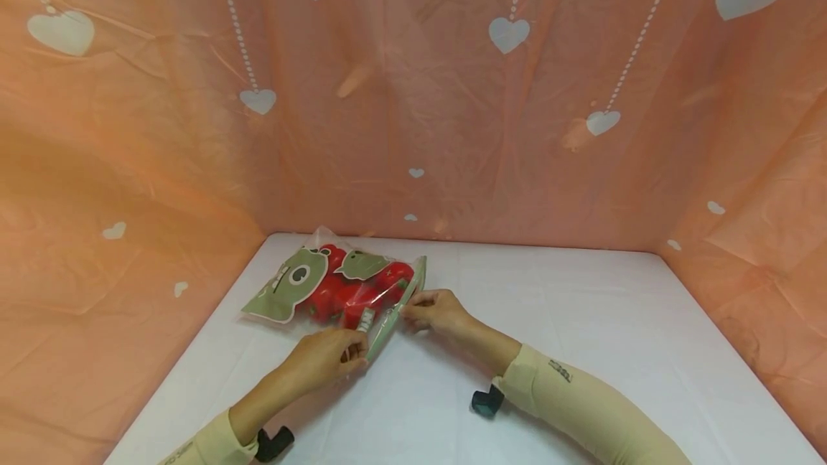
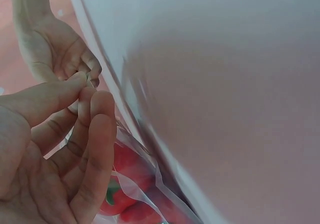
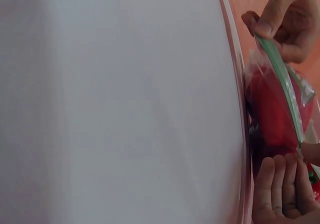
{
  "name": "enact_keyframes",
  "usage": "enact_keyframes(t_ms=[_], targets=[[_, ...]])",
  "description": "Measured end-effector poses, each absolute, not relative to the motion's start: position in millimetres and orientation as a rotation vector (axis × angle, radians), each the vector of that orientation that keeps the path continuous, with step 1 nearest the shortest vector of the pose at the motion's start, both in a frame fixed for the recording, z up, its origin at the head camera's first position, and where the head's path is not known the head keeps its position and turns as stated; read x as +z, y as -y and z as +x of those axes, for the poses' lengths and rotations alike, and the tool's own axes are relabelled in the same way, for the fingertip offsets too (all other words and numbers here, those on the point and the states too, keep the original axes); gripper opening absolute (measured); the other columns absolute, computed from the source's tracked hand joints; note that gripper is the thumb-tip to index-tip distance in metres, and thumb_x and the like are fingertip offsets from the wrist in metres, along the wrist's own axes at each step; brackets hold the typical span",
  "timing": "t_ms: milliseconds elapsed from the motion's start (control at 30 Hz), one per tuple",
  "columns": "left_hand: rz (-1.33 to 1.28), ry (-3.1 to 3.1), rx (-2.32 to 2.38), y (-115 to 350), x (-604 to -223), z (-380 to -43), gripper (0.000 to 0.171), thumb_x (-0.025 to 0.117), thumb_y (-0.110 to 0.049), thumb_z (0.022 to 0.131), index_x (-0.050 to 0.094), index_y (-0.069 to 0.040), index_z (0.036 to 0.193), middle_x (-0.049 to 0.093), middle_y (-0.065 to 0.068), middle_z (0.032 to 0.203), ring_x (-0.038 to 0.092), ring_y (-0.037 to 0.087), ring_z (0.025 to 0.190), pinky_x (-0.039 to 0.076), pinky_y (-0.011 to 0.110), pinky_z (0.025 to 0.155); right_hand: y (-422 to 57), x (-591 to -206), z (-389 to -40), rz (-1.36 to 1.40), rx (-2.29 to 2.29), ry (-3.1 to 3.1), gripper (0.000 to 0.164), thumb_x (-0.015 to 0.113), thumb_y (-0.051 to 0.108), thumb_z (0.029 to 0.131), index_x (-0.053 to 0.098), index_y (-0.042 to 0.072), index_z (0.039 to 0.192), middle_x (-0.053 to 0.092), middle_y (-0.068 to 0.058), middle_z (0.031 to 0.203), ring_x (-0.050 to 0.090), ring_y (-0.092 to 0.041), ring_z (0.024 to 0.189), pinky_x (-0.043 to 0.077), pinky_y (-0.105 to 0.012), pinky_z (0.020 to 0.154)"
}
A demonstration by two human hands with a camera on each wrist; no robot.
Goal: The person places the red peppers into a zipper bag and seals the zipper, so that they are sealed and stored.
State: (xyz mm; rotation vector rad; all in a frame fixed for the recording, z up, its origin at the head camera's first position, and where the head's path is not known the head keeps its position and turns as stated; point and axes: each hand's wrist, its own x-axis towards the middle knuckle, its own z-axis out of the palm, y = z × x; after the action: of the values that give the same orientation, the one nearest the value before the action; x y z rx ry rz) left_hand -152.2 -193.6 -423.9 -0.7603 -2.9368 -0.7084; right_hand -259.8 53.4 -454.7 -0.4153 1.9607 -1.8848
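Observation:
A clear zip bag (image 1: 284, 293) with green cartoon prints lies on the white table, filled with several red bell peppers (image 1: 329, 296) with green stems. Its green zip strip (image 3: 282, 76) runs along the side facing the hands. My left hand (image 1: 326, 359) pinches the near end of that strip between thumb and fingers. Farther along the same edge, my right hand (image 1: 439, 311) pinches the strip with thumb and fingertips. In the right wrist view the strip is stretched straight between both hands. Peppers (image 2: 125, 164) show through the plastic below my fingers in the left wrist view.
The white table (image 1: 549, 307) extends right of the bag and toward me. An orange curtain (image 1: 452, 92) with pale hearts hangs behind and at both sides. A dark wrist device (image 1: 487, 402) sticks out under the right sleeve, another (image 1: 274, 443) under the left.

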Motion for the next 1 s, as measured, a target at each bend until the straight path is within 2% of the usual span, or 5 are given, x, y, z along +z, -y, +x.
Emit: enact_keyframes(t_ms=[200, 600, 767, 1000], targets=[[-0.769, 2.927, -0.703, 193.5, -424.3, -150.9, 0.027, 0.085, -0.014, 0.089, 0.062, -0.026, 0.083, 0.057, -0.018, 0.075, 0.053, 0.000, 0.072, 0.043, 0.025, 0.061, -57.4, -452.9, -265.0, -0.414, -1.870, -2.029, 0.019, 0.076, 0.005, 0.097, 0.074, -0.011, 0.105, 0.078, -0.006, 0.086, 0.073, -0.013, 0.069, 0.060, -0.029, 0.070], [-0.784, 2.919, -0.691, 193.6, -425.6, -150.6, 0.028, 0.085, -0.014, 0.090, 0.061, -0.026, 0.084, 0.056, -0.018, 0.076, 0.055, 0.003, 0.073, 0.043, 0.025, 0.061, -60.2, -448.0, -273.1, -0.376, -1.840, -2.095, 0.019, 0.077, 0.008, 0.097, 0.076, -0.008, 0.106, 0.080, -0.010, 0.090, 0.074, -0.016, 0.071, 0.060, -0.030, 0.072], [-0.791, 2.901, -0.678, 193.7, -425.7, -150.6, 0.029, 0.086, -0.013, 0.089, 0.060, -0.026, 0.084, 0.056, -0.019, 0.076, 0.054, 0.001, 0.072, 0.042, 0.025, 0.061, -61.7, -445.9, -277.5, -0.326, -1.857, -2.095, 0.017, 0.078, 0.009, 0.096, 0.076, -0.006, 0.105, 0.079, -0.008, 0.088, 0.074, -0.017, 0.074, 0.062, -0.033, 0.076], [-0.796, 2.903, -0.669, 194.8, -426.9, -149.8, 0.029, 0.085, -0.014, 0.089, 0.060, -0.027, 0.083, 0.056, -0.020, 0.076, 0.052, -0.001, 0.073, 0.043, 0.025, 0.061, -65.2, -444.1, -286.5, -0.301, -1.876, -2.144, 0.019, 0.078, 0.009, 0.094, 0.077, -0.006, 0.106, 0.080, -0.010, 0.089, 0.075, -0.016, 0.074, 0.061, -0.031, 0.073]])
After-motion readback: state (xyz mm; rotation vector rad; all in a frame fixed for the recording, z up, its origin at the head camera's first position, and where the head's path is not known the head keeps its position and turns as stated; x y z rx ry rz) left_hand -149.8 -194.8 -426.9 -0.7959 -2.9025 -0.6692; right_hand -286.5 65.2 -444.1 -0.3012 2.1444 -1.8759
